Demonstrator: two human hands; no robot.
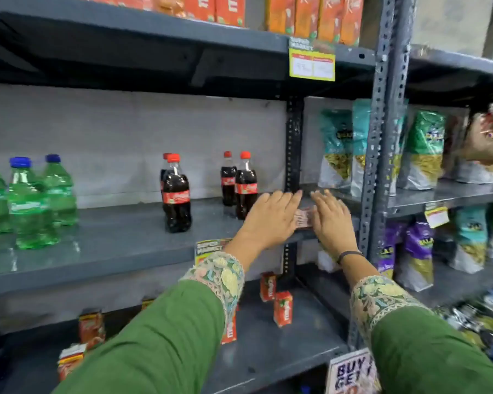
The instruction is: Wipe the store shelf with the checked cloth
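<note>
Checked cloth (305, 218) lay bunched on the store shelf (120, 243), near its right end by the front edge, only a small strip showing between our hands. Left hand (271, 217) pressed flat on its left side, right hand (332, 220) flat on its right; fingers of both stretched out, not clenched, palms down holding the cloth to the shelf. Both hands looked equally near, cloth directly under and between them. Long axis of the cloth: could not tell, too much hidden. The shelf ran long to the left, so we judged the wipe would go leftward. Cola bottles (241, 184) stood just left of the left hand, more cola (175, 194) and green bottles (29, 203) farther left, in the path. Upright post (380, 166) just right.
</note>
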